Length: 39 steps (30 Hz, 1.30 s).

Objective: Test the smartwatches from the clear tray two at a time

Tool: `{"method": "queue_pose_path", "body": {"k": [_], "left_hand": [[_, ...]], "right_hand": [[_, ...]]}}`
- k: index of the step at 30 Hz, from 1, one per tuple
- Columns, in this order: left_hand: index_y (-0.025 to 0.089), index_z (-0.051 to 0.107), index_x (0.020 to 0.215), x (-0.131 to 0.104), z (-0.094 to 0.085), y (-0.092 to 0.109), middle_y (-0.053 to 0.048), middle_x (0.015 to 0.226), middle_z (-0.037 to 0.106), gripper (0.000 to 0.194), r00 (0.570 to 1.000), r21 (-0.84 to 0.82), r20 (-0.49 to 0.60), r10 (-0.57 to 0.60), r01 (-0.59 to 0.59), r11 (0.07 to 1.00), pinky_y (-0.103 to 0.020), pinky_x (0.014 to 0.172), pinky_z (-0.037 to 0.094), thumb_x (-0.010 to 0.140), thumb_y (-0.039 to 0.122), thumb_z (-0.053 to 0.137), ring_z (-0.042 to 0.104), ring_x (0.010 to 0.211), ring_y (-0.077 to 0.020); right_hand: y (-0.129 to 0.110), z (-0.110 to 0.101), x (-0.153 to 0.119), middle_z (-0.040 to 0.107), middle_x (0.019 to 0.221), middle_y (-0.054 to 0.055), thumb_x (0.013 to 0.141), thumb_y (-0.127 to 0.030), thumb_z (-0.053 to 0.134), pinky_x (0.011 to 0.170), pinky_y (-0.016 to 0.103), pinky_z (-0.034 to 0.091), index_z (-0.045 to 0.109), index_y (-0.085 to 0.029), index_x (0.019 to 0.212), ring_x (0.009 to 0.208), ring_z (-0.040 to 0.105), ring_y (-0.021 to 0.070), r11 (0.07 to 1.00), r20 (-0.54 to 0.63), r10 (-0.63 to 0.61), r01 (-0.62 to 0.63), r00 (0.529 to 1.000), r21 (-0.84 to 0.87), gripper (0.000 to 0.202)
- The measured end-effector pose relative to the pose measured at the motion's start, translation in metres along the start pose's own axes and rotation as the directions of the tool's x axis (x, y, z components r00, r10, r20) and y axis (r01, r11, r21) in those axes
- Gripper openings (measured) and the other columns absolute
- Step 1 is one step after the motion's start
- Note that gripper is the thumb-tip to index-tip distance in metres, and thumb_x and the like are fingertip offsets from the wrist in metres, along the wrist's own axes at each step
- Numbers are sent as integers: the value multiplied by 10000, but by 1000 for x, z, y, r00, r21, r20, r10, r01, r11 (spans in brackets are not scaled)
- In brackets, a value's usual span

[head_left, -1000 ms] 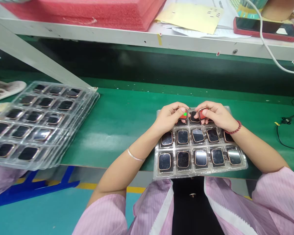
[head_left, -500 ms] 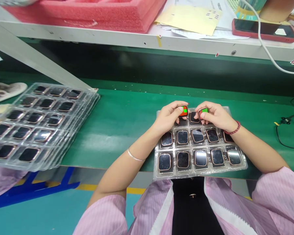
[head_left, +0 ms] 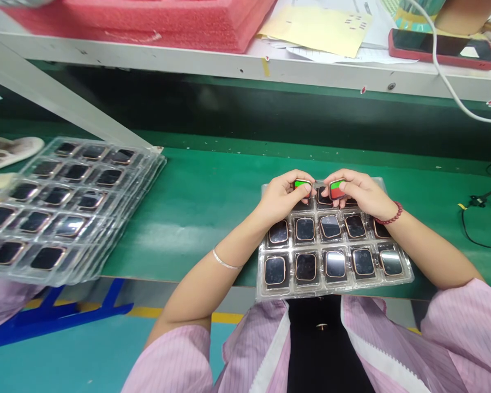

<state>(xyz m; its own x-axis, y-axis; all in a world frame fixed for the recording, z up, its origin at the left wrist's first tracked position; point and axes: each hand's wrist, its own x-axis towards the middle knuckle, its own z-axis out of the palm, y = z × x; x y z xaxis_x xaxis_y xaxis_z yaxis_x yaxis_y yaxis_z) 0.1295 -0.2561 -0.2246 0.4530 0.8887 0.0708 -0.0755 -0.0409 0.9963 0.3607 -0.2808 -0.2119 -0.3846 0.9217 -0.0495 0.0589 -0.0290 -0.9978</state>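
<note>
Left watch [head_left: 298, 184] and right watch [head_left: 336, 189], lit red-green right of centre over the tray [head_left: 290, 293], are gripped by left hand [head_left: 280, 195] and right hand [head_left: 365, 194], apparently for viewing; moving them calls for steady fingers.

Place: looks to me like an electronics workshop or factory floor, at a workstation.
Bench [head_left: 200, 229]: long, green-topped, running across in front of me.
Tray [head_left: 319, 246]: clear plastic, with rows of matching dark watch-like devices [head_left: 305, 267] in its pockets.
Tray stack [head_left: 157, 159]: more filled clear trays, piled to my left.
Lit devices [head_left: 337, 189]: one in my left hand [head_left: 284, 195], one in my right hand [head_left: 362, 192], both screens showing red and green.
Shelf [head_left: 213, 58]: white, above my bench, holding red foam [head_left: 172, 24], papers [head_left: 319, 30] and a phone [head_left: 445, 48].
Floor [head_left: 85, 355]: blue-green, with a yellow stripe [head_left: 147, 311].
</note>
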Motion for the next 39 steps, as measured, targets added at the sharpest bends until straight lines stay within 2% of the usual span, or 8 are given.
{"method": "queue_pose_path", "body": {"k": [7,10,18,23,31,39], "left_hand": [[171,649,1038,2,-1,-10,-25,893,732,259,999,18,14,46,-46,999,-285,743,552,796,200,736,671,757,-135],[174,635,1059,2,-1,-11,-24,920,726,301,998,15,19,58,-58,998,-297,805,547,769,160,715,691,841,-151],[178,611,1097,1,-1,-12,-29,944,728,346,999,34,13,47,-47,998,-291,839,544,767,167,713,706,894,-155],[181,609,1093,0,0,-8,-25,927,728,322,998,32,6,60,-61,998,-286,806,550,792,192,721,690,837,-144],[183,634,1086,-1,0,-2,-49,904,741,244,998,50,2,70,-70,996,-245,658,537,906,335,698,671,747,-132],[174,621,1152,0,-1,-7,-49,963,749,316,997,39,31,70,-71,997,-282,766,563,849,224,697,683,790,-135]], "right_hand": [[7,-2,1,763,1165,83,924,-178,635,640,236,614,590,-201,1275,799,733,129,995,39,-92,94,995,-39,355],[9,-3,1,751,1168,81,908,-156,627,665,244,611,568,-207,1290,809,725,127,991,52,-114,117,992,-65,389],[5,-1,1,743,995,50,816,-146,689,592,230,549,571,-192,1202,724,652,123,991,46,-86,90,995,-99,406],[0,1,0,742,920,37,852,-213,708,554,212,512,605,-189,1146,657,608,105,991,23,-90,92,996,-101,312],[1,0,0,754,852,21,899,-291,722,483,183,474,633,-182,1084,532,573,71,996,-4,-56,55,998,-64,233],[2,-1,0,750,924,31,888,-266,729,500,192,506,602,-189,1117,566,606,77,998,10,-52,52,999,-41,273]]}}
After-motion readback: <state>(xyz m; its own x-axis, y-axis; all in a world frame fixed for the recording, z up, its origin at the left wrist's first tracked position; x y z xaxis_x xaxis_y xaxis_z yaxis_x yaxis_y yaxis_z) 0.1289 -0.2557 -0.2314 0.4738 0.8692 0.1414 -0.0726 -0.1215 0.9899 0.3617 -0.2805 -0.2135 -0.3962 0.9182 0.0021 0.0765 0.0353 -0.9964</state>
